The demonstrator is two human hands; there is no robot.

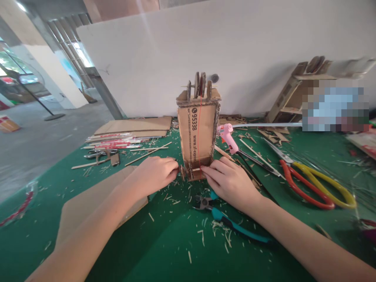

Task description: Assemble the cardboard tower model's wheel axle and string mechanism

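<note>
A tall cardboard frame (185, 121) with printed lettering stands upright on the green table. Cardboard discs (199, 85) sit on its top, and a red string (199, 133) runs from them down its front. At the lower left side is a small cardboard disc (182, 172). My left hand (157, 172) is closed right beside that disc, its fingertips pinched; what they grip is hidden. My right hand (230, 180) reaches the frame's lower front, with thumb and fingers pinched at the string's lower end by a thin stick. Teal-handled cutting pliers (232, 225) lie just below it.
Scissors (311, 180) with red and yellow handles lie at the right. Behind my right hand is a pink glue gun (228, 137). Cardboard sheets (132, 127), a flat piece (85, 207) under my left arm, sticks and shavings cover parts of the table. Another cardboard frame (282, 98) stands at the back right.
</note>
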